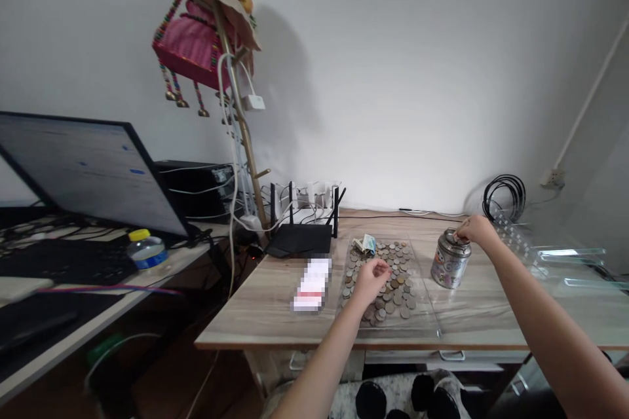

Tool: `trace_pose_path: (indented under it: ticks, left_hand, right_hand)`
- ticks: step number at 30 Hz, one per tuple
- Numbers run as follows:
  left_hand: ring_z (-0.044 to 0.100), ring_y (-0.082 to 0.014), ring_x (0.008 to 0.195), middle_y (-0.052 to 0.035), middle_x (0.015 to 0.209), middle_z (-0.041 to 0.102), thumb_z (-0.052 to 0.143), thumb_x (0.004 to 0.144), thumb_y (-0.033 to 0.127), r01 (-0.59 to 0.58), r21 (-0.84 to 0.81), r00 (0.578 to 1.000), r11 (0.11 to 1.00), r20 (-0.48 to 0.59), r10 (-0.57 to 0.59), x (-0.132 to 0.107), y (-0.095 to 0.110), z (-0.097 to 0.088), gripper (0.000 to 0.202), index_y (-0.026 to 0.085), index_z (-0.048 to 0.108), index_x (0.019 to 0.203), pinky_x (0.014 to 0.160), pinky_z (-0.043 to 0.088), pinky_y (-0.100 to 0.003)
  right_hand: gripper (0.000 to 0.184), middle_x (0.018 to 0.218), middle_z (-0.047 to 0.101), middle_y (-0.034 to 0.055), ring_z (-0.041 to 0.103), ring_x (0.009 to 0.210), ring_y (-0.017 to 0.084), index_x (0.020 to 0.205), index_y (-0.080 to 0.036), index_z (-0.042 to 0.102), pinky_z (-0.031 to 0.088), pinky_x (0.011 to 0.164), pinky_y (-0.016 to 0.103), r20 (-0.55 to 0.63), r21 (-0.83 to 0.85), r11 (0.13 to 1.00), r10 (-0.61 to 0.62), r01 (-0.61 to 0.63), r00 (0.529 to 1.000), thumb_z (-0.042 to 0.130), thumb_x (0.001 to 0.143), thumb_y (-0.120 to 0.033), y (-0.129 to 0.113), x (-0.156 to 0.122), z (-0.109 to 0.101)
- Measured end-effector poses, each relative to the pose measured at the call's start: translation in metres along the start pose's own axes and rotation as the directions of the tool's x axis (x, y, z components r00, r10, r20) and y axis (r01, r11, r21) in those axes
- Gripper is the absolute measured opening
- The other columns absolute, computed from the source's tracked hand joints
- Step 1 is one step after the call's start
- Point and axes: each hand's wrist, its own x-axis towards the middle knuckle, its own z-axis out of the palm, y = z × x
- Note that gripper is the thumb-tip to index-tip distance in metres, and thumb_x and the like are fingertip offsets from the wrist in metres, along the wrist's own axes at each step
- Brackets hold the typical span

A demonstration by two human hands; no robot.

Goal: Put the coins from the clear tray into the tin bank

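Observation:
Many loose coins (393,275) lie spread on a clear tray (427,324) on the wooden table (265,314). My left hand (371,278) hovers over the coins with its fingers curled in a pinch; what they hold is too small to see. My right hand (474,230) rests on top of a small metal tin (449,262) to the right of the tray, fingers pinched at its lid. A folded banknote (366,244) lies at the tray's far left corner.
A black router (301,236) with antennas stands behind the tray, a blurred card (312,285) beside it. On the left are a monitor (83,167), a keyboard and a small jar (145,250). A coiled black cable (504,193) and clear trays (565,255) are at right.

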Motion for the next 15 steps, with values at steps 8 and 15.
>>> trace_pose_path:
  ticks: [8,15]
  left_hand:
    - [0.053,-0.0105,0.064,-0.0010,0.070,0.057,0.052,0.063,0.021,-0.114,0.168,0.992,0.979,-0.040,0.122,-0.004,0.010,-0.001,0.013,0.015,0.055,0.074,0.062,0.042,-0.023]
    - [0.053,-0.0112,0.065,-0.0008,0.071,0.057,0.050,0.063,0.019,-0.129,0.220,0.989,0.967,-0.036,0.140,-0.005,0.013,-0.003,0.012,0.016,0.055,0.074,0.062,0.041,-0.023]
  right_hand:
    - [0.019,0.068,0.062,0.0111,0.058,0.067,0.021,0.064,-0.015,0.065,0.041,0.055,0.025,0.081,-0.155,0.986,0.079,-0.066,0.994,0.061,0.047,-0.022,-0.009,0.001,0.001]
    - [0.025,0.084,0.060,0.0166,0.057,0.081,0.023,0.082,-0.012,0.063,0.042,0.065,0.029,0.076,-0.207,0.975,0.099,-0.082,0.992,0.056,0.059,-0.020,-0.028,-0.008,0.003]
